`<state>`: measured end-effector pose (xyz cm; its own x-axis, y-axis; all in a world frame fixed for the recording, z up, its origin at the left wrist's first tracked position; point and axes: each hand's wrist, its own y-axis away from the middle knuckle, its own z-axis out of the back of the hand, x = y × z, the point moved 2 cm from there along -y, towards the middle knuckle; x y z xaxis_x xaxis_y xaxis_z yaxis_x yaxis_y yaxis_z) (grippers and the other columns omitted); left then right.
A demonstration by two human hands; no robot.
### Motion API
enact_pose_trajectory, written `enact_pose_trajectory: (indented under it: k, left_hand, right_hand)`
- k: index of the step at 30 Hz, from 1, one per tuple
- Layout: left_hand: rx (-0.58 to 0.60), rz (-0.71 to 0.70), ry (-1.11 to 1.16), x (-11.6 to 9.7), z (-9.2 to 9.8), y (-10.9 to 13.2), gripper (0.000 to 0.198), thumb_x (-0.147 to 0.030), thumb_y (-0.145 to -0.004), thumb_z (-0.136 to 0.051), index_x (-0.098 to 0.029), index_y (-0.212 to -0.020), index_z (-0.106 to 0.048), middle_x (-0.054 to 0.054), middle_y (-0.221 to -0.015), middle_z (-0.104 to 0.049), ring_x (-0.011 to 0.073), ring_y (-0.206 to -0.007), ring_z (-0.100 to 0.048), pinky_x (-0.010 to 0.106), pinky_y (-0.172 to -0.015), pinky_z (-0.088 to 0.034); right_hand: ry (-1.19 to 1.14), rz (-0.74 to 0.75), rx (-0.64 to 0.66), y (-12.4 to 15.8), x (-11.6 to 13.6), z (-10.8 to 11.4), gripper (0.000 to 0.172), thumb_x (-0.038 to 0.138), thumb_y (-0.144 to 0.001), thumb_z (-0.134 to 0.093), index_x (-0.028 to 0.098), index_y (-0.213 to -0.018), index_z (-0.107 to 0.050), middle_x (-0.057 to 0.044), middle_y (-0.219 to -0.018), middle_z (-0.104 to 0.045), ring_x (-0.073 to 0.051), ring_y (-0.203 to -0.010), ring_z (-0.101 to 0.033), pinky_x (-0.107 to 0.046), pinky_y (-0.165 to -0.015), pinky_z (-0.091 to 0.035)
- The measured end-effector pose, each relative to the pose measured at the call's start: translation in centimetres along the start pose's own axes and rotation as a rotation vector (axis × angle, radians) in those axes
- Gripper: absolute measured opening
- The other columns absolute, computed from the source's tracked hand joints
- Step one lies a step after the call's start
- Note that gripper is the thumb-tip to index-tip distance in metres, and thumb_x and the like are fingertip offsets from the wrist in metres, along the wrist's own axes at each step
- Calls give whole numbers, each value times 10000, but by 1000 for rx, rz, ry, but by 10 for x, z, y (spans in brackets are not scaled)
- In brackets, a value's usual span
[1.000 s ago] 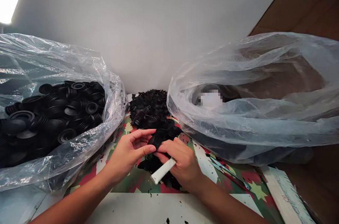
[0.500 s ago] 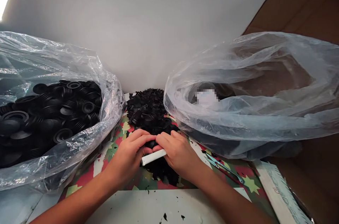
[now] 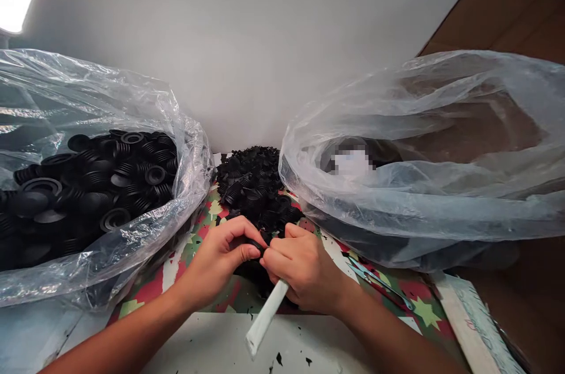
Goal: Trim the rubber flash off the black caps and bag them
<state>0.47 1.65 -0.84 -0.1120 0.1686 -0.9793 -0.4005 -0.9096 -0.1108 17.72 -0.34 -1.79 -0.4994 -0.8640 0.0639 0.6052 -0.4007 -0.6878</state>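
Note:
My left hand (image 3: 216, 262) pinches a small black rubber part (image 3: 255, 244) between thumb and fingers, above the middle of the table. Closed around a white stick-like handle (image 3: 267, 318) is my right hand (image 3: 302, 265), its fingertips against the same part. The handle points down toward me; the tool's working end is hidden by the fingers. Just beyond both hands lies a heap of black ribbed rubber parts and scraps (image 3: 251, 182). More of it shows dark beneath the hands.
At left, a clear plastic bag (image 3: 194, 150) holds many black ribbed rubber parts (image 3: 92, 197). Another clear bag (image 3: 441, 209) gapes at right beside cardboard (image 3: 525, 9). A slim light-blue metal tool (image 3: 379, 283) and a whitish board (image 3: 468, 321) lie at right. Black scraps (image 3: 279, 358) dot the white surface in front.
The white handle has swung from nearly level to pointing steeply down toward me as my right hand turned. My left thumb now presses visibly on the black part. The view has shifted slightly.

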Motion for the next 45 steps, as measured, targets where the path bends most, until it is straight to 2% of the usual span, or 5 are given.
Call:
enact_pose_trajectory:
  k: [9,18,22,39,45]
  left_hand:
    - [-327,362,501,11,-7,-3,375,-437,-609,-884,-182,-732,-639,-48,-596,-588,102,-534,-468,216,-522,-362]
    - [-247,68,117,10,8,-7,192,-304,-774,-749,-190,-926,-719,17,-829,-695,174,-725,-617,276,-661,-500]
    - [-236,-7,-104,6,7,-4,130,-229,-821,-658,-194,-926,-724,18,-809,-685,179,-709,-608,286,-654,-488]
    - [-254,-263,-422,0,-6,2,219,-51,-834,-541,-218,-861,-680,9,-818,-688,185,-790,-646,294,-721,-505]
    - [-277,-255,-288,-5,3,2,126,-132,-843,-614,-214,-841,-710,23,-835,-710,195,-807,-657,305,-739,-507]
  right_hand:
    - [65,97,-126,-3,18,-6,451,63,-1001,-332,204,-595,-471,43,-526,-382,-143,-501,-259,-307,-572,-234]
    - [57,-321,-56,7,-13,-11,357,243,-1027,-497,204,-681,-575,-9,-686,-575,-144,-594,-480,-305,-580,-355]
    - [-188,-495,-220,7,-14,-5,125,199,-987,-559,197,-923,-666,-32,-842,-636,-152,-736,-624,-267,-655,-490]
    - [60,-237,-321,-1,11,-6,209,44,-941,-516,204,-840,-605,-16,-673,-626,-161,-619,-562,-302,-598,-433]
    - [-30,-416,-377,7,-8,-4,194,84,-936,-504,221,-830,-592,-8,-725,-618,-148,-657,-590,-263,-622,-468]
